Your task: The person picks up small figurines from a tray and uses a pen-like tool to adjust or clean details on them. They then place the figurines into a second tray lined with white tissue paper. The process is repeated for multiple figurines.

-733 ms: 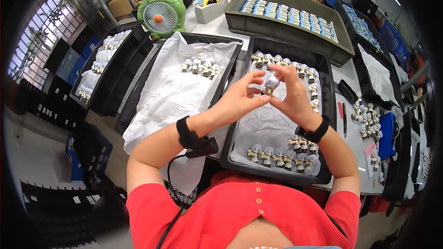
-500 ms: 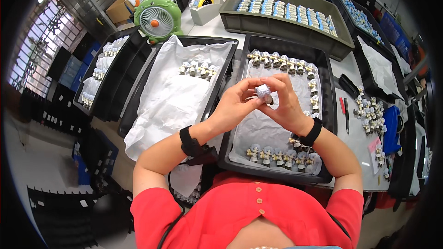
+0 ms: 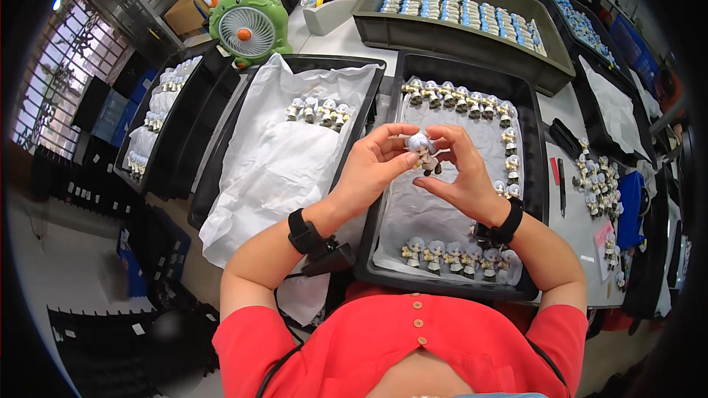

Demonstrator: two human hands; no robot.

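Observation:
Over the lined black tray [image 3: 537, 177] in front of me, I hold up a small figurine [image 3: 422, 149] with silvery hair, pale clothes and dark boots. My left hand [image 3: 377, 168] grips it at the head and side between thumb and fingers. Curved around the other side is my right hand [image 3: 468, 180], its thumb spread below the feet and apart from the figurine. Its fingertips are close to the head; whether they touch it I cannot tell. Similar figurines line the tray's far, right and near sides, such as the near row [image 3: 452, 256].
Left of this tray, a paper-lined tray [image 3: 258, 169] holds a few figurines. A green fan [image 3: 247, 29] and an olive bin [image 3: 461, 40] of figurines stand behind. At right lie a black pen [image 3: 562, 188], loose figurines [image 3: 597, 180] and a blue pouch [image 3: 630, 210].
The figurine has turned from head-toward-me to upright, its front and legs now showing. My right thumb has come away from it and moved down. The left hand still grips it.

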